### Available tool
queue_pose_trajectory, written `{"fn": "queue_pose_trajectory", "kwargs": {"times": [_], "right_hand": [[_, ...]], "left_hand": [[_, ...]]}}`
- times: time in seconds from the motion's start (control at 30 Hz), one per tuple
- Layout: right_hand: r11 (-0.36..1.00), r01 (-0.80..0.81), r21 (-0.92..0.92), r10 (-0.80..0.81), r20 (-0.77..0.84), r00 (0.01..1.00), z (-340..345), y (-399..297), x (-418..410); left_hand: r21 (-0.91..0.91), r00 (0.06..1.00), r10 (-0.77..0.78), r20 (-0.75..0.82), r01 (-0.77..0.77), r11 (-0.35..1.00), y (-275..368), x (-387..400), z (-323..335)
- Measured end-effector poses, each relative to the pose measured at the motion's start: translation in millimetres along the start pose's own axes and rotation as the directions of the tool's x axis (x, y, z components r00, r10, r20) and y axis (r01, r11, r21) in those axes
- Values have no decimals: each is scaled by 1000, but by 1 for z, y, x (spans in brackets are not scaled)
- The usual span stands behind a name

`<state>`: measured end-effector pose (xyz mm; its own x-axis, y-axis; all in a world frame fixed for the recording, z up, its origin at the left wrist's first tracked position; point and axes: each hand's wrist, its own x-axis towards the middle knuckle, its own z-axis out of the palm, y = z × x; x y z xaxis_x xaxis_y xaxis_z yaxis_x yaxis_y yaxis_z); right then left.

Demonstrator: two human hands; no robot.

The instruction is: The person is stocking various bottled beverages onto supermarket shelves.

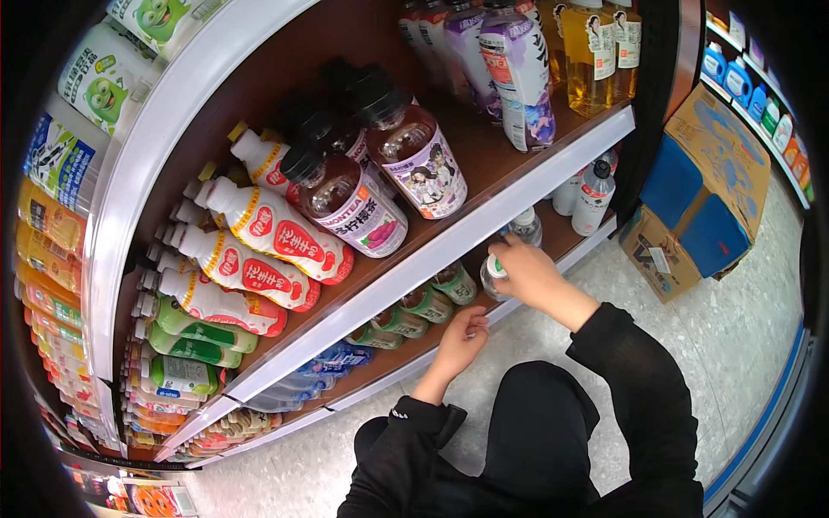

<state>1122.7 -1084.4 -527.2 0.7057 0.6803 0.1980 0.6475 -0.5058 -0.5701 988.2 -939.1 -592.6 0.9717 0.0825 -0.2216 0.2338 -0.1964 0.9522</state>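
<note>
My right hand (528,272) reaches onto the bottom shelf (392,362). Its fingers are around the top of a clear plastic bottle (490,282) with a white and green cap. The hand hides part of that bottle. Just behind it stands another clear bottle (526,226) with a white cap. My left hand (461,342) hovers by the shelf's front edge with loosely curled fingers and nothing visible in it. Closest to it are several green-labelled bottles (431,304) in a row.
Above, a shelf with a white front rail (414,236) carries lemon tea bottles (363,217) and peanut milk bottles (285,236). White-labelled bottles (592,197) stand at the bottom shelf's right end. Cardboard boxes (719,162) are stacked on the speckled floor (667,343).
</note>
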Motion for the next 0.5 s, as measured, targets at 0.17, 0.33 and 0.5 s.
{"fn": "queue_pose_trajectory", "kwargs": {"times": [0.17,0.33,0.5], "right_hand": [[999,13,46,-12,-22,1000,-35,-20,-28],[990,81,118,-77,-33,996,-56,-44,-39],[987,75,145,-77,9,997,-65,-57,-43]], "left_hand": [[132,981,70,-183,-46,990,15,5,14],[-6,975,219,-43,-219,976,27,9,18],[-142,964,267,1,-264,954,37,2,23]]}}
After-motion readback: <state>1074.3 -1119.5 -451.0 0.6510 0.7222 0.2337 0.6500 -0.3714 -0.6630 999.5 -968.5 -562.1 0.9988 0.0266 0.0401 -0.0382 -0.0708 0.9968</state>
